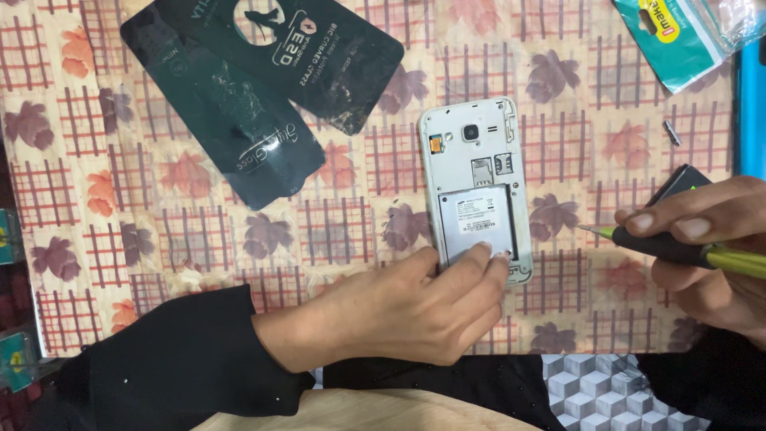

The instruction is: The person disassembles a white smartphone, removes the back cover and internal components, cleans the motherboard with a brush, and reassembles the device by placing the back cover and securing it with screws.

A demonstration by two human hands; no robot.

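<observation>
A white smartphone [476, 144] lies face down with its back cover off, its grey battery [475, 219] exposed. My left hand [407, 307] rests at the phone's lower end, with fingertips on the bottom edge of the battery. My right hand [702, 247] is to the right of the phone, gripping a screwdriver [678, 249] with a black and yellow-green handle. Its thin tip points left toward the phone, a short gap away. A dark flat piece [678, 182] shows behind my right fingers.
Two dark flat packets [239, 120] [319, 56] lie at the upper left on the checked leaf-patterned table cover [159, 199]. A teal packet [678, 36] sits at the top right. A small metal part [672, 132] lies near the right edge.
</observation>
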